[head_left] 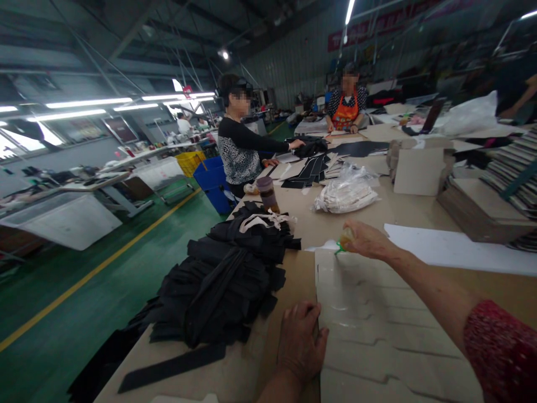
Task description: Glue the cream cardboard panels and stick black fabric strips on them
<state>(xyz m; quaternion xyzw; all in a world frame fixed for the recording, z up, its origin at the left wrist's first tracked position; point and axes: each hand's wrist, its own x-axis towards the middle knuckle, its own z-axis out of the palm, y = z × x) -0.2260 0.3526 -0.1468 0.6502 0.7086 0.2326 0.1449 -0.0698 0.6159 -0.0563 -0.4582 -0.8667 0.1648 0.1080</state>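
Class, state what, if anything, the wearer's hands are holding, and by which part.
The right hand holds a yellowish bottle by its body, green nozzle downward; the left hand rests at the edge of the pale panels, holding nothing visible.

Readable texts, labels, brands, numbers: none that you can make out.
Item: red banner (388, 25), one, high on the far wall (289, 64), upper right of your view. Bears a row of pale characters, too blurred and dim for you to read.
Item: orange apron (347, 116), one, on a co-worker (359, 102) ahead of you. Printed; any lettering too small for you to tell.
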